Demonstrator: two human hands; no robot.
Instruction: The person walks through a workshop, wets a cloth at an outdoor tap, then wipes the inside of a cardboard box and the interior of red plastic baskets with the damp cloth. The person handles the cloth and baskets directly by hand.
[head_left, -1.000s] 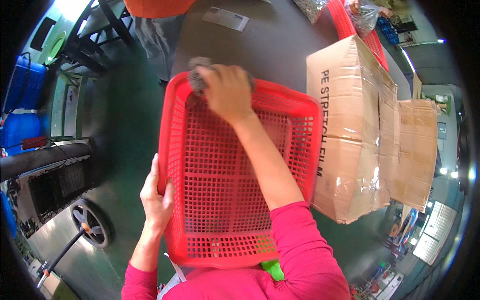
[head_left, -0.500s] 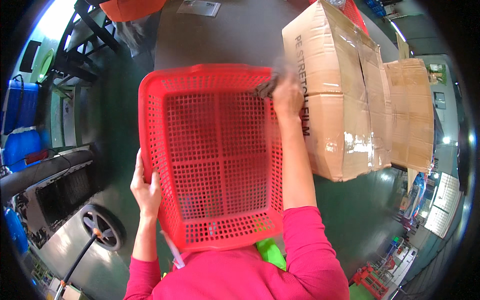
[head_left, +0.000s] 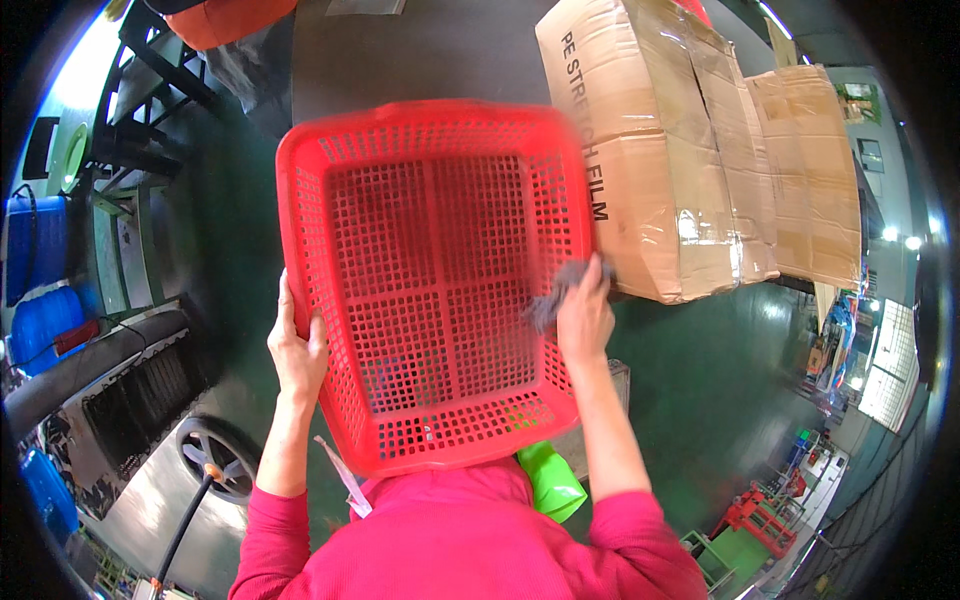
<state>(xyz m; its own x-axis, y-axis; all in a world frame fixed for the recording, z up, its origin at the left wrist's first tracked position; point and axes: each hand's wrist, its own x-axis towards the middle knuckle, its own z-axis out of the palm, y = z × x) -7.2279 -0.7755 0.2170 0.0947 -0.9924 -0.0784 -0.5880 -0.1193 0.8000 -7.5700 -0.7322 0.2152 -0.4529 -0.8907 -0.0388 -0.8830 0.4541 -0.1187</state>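
Note:
In front of me is a red plastic basket (head_left: pixel 440 290) with perforated walls and a grid base, its open top turned toward me. My left hand (head_left: pixel 298 350) grips its left rim, thumb on the near side and fingers behind. A dark grey cloth (head_left: pixel 565 292) is bunched in my right hand (head_left: pixel 585 318), pressed against the inside and rim of the basket's right wall. The fingers of that hand are closed over the cloth, which is slightly blurred.
A large taped cardboard box (head_left: pixel 650 150) stands close on the right, with another carton (head_left: pixel 805 170) behind it. Beyond the basket lies a dark tabletop (head_left: pixel 420 55). At lower left is a wheel (head_left: pixel 215 455) on a rod; a bright green bag (head_left: pixel 552 482) hangs near my waist.
My right hand has slid with the cloth from the basket's far right corner down along its right side toward me. The left hand keeps its grip; the whole view has shifted slightly.

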